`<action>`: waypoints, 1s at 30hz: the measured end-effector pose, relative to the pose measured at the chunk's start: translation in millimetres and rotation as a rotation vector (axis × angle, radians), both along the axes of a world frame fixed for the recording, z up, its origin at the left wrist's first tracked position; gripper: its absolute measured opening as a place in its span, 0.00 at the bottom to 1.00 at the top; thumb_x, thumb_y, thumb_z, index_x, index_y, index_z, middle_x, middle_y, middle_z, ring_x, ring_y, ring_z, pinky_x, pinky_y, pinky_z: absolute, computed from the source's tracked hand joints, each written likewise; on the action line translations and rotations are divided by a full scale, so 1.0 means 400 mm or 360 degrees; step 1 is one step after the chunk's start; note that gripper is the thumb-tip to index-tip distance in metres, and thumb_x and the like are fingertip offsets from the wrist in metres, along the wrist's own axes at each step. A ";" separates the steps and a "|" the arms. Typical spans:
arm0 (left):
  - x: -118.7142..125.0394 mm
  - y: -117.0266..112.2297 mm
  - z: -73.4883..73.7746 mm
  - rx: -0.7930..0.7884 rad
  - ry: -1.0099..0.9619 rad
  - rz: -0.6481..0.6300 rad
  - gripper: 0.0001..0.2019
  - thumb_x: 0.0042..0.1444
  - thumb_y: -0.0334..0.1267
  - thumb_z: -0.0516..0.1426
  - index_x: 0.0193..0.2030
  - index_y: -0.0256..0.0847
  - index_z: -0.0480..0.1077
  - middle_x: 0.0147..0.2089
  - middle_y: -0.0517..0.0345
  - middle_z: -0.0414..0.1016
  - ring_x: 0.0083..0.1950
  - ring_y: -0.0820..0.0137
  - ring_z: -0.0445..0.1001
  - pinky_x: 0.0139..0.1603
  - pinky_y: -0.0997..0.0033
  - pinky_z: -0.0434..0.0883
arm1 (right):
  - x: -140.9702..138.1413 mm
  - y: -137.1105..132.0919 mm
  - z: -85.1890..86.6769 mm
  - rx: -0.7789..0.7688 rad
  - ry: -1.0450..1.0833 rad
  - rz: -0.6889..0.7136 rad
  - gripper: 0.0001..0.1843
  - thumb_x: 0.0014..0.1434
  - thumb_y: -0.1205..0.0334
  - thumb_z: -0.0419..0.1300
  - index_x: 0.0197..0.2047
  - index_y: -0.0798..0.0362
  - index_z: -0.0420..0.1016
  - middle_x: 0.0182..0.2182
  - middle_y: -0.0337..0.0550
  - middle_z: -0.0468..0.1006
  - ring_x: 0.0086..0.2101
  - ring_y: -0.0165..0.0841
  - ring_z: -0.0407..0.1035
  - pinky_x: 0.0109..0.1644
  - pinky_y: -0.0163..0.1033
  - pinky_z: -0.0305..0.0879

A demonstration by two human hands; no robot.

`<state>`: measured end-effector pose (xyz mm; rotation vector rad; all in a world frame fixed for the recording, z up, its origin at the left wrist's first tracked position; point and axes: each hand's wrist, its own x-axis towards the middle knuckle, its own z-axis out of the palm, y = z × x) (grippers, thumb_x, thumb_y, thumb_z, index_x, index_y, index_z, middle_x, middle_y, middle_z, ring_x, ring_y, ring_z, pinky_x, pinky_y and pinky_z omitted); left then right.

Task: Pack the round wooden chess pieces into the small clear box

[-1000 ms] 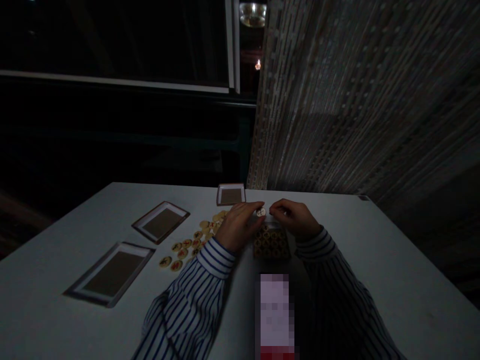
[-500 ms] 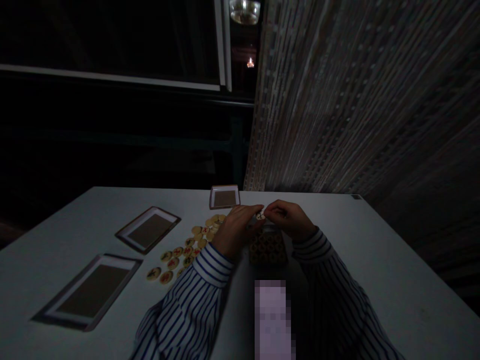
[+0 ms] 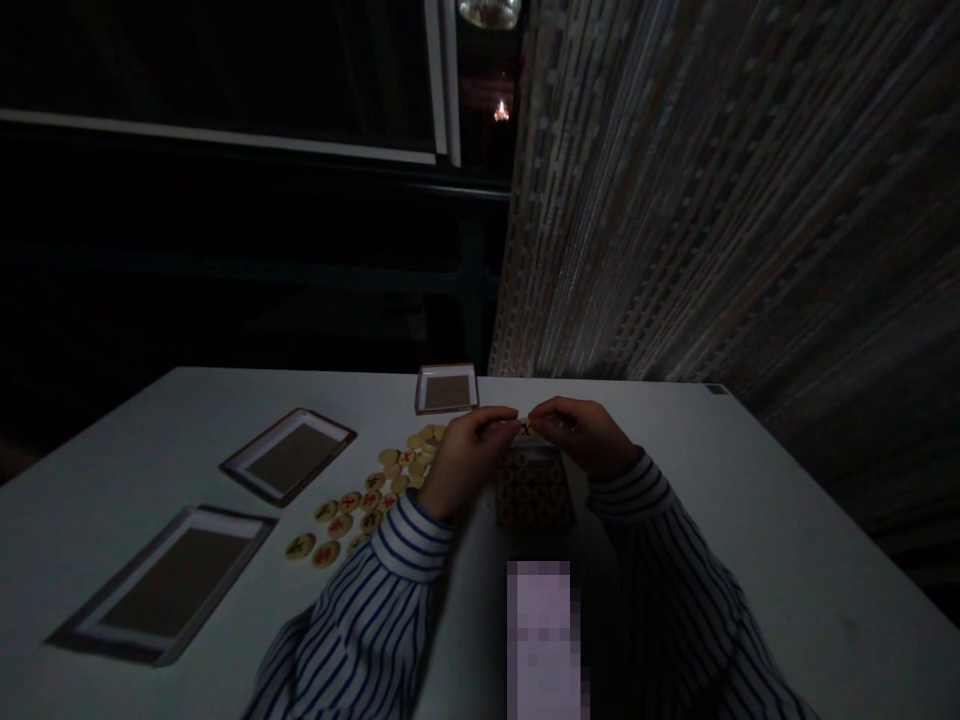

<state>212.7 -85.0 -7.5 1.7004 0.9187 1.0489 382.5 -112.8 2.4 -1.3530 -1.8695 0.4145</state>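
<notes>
A round xiangqi piece (image 3: 526, 428) with a dark character is held up between my two hands, face toward me. My left hand (image 3: 469, 458) pinches its left edge between thumb and fingers. On the opposite edge, the bent fingers of my right hand (image 3: 583, 432) grip it. Just below the hands stands a small box (image 3: 545, 454) in which several round pieces lie in rows. Left of my left wrist, loose xiangqi pieces (image 3: 370, 500) with red and dark characters spread over the table, some with plain faces; my forearm hides part of them.
Three shallow trays lie on the white table (image 3: 697, 560): one at front left (image 3: 176, 585), one behind it (image 3: 291, 455), one at the far edge (image 3: 446, 390). A blurred pinkish object (image 3: 544, 640) is close to me. A string curtain (image 3: 637, 200) hangs beyond.
My left fingers have closed in at the piece's left edge, and the piece has turned slightly between both hands. The view has shifted a little.
</notes>
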 end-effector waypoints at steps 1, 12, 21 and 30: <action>0.002 0.000 0.000 -0.0069 -0.0034 -0.0029 0.12 0.47 0.40 0.56 0.37 0.35 0.71 0.35 0.53 0.75 0.37 0.69 0.72 0.38 0.70 0.69 | 0.000 -0.001 -0.001 0.0009 -0.0020 0.0005 0.08 0.51 0.61 0.55 0.32 0.54 0.73 0.26 0.39 0.76 0.26 0.26 0.67 0.30 0.30 0.61; -0.001 0.005 0.002 -0.0273 -0.0162 -0.0016 0.12 0.45 0.39 0.58 0.35 0.34 0.72 0.32 0.55 0.75 0.34 0.71 0.71 0.37 0.71 0.68 | -0.007 -0.007 -0.002 -0.0015 -0.0019 0.0014 0.09 0.52 0.61 0.55 0.36 0.54 0.71 0.29 0.40 0.76 0.29 0.27 0.69 0.33 0.31 0.63; 0.006 0.002 0.004 -0.0553 -0.0416 0.0004 0.12 0.44 0.36 0.59 0.37 0.34 0.70 0.31 0.56 0.75 0.33 0.73 0.72 0.38 0.70 0.70 | -0.008 -0.004 -0.012 -0.0096 0.0116 0.0050 0.12 0.51 0.60 0.55 0.40 0.54 0.69 0.31 0.41 0.77 0.31 0.29 0.70 0.35 0.34 0.65; 0.012 -0.008 0.013 -0.0587 -0.0441 -0.0086 0.11 0.44 0.36 0.59 0.36 0.33 0.71 0.31 0.55 0.75 0.33 0.73 0.72 0.38 0.72 0.69 | -0.011 -0.003 -0.013 -0.0097 0.0128 0.0033 0.11 0.52 0.62 0.55 0.40 0.54 0.69 0.31 0.42 0.77 0.32 0.29 0.71 0.37 0.34 0.66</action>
